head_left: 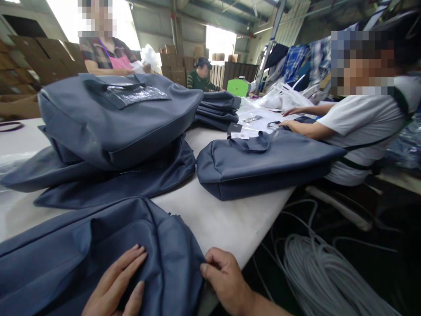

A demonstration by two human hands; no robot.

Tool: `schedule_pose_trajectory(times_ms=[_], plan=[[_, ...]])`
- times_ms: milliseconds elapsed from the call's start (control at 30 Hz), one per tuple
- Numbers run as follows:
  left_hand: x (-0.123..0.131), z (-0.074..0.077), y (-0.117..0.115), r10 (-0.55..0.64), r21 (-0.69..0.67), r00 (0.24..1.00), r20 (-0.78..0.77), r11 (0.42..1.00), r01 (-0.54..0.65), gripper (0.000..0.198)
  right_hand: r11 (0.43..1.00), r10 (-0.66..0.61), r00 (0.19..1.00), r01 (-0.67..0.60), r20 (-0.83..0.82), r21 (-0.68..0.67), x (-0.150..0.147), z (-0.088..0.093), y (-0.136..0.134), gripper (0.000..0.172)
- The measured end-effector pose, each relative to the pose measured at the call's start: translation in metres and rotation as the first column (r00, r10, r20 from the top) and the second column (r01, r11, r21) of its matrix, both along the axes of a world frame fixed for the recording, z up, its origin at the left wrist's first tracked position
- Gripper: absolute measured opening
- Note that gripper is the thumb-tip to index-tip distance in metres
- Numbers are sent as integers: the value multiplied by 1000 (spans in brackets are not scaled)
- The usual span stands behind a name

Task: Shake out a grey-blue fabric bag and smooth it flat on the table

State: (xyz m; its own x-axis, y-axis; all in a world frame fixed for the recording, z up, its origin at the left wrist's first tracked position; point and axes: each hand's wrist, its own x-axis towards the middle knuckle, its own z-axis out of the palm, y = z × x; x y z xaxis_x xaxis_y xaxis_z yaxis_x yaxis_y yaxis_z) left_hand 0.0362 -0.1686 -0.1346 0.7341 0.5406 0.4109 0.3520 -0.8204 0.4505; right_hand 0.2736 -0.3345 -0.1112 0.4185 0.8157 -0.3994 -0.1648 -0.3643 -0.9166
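A dark blue bag (174, 259) with a strap handle lies at the near left of the white table (210, 219). My left hand (118, 281) rests on its upper face, fingers spread and holding nothing. At the bag's right end my right hand (226, 274) is closed, thumb and forefinger pinching the edge of the fabric. Beyond it stands a pile of similar bags (131, 118), the top one with a clear plastic pocket. Another blue bag (259, 162) lies on its side to the right of the pile, handles up, with tags behind it.
At the right a person in a white shirt (365, 118) works at the table's edge. Two other people (112, 55) are at the back. Folded dark bags (219, 107) are stacked farther off. Coiled pale tubing (315, 267) lies below the table's right edge.
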Motion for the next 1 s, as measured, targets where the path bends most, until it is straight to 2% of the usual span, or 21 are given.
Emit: schedule_pose_trajectory(times_ms=[133,267,433,500,533,567,600,667,700,733,900,1000], plan=[[13,4,5,-33,61,999,15,998,32,45,995,-99,988,97,-118,-18,-2,-13,6,26],[24,8,6,-7,16,999,33,1000,6,48,996,-91,992,90,-92,-14,9,-19,17,25],[25,2,11,-43,37,997,-64,998,45,46,993,-15,982,-8,187,121,21,-6,0,21],[26,0,14,-38,57,994,-101,997,44,45,964,26,937,-116,347,241,24,0,-6,34],[26,-1,16,-37,66,993,-115,997,45,44,930,54,881,-216,469,298,24,2,-6,47],[27,-1,17,-39,71,991,-128,996,49,44,888,65,788,-326,613,325,24,2,-5,56],[29,-2,19,-44,74,989,-140,996,54,44,850,53,661,-423,749,313,24,0,-2,56],[31,-2,21,-44,74,986,-162,996,56,44,824,3,412,-517,911,231,23,-8,6,36],[32,-3,22,-44,75,984,-171,996,58,45,833,-8,349,-516,937,200,22,-14,10,22],[32,-4,22,-41,80,984,-175,995,56,45,839,-6,321,-514,947,179,22,-20,14,14],[24,-4,13,-30,164,994,-101,985,47,48,830,43,343,-535,938,158,18,-50,22,12],[18,3,-1,-135,205,990,35,971,125,49,840,83,426,-516,901,167,19,-50,19,9]])
